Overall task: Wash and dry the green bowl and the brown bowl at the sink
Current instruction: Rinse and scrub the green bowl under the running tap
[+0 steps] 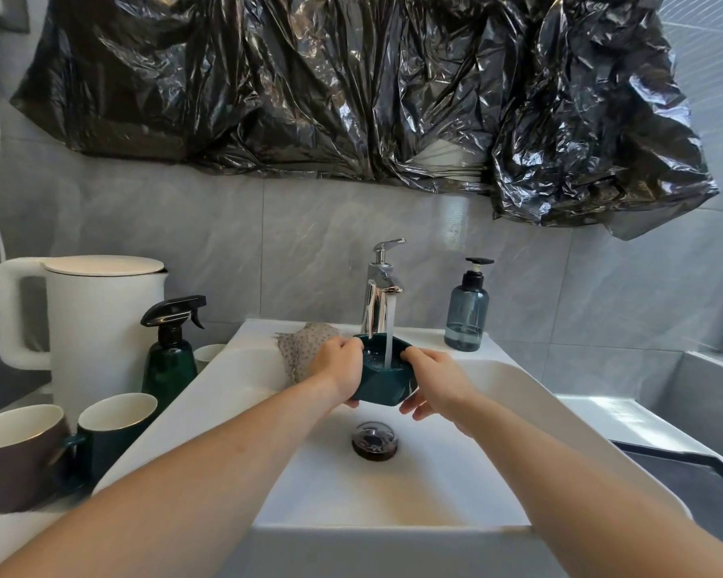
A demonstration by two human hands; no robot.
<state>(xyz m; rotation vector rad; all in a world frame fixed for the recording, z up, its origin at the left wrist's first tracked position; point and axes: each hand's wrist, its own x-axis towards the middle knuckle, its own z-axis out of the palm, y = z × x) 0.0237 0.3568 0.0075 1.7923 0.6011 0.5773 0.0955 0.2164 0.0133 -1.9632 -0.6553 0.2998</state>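
My left hand [338, 371] and right hand [435, 383] each close their grip on opposite sides of the green bowl [382, 381], a glossy, faceted ceramic vessel held upright directly beneath the chrome faucet [380, 298], over the smooth white sink [393, 486]. A thin water stream [389, 331] falls into it. Left of the faucet: dotted cloth [299, 348], dark spray bottle [172, 352], matte white kettle [88, 323].

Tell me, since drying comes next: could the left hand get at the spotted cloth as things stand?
Probably yes. The cloth lies on the sink rim just beside the left hand, nothing between them, but that hand must first let go of the bowl.
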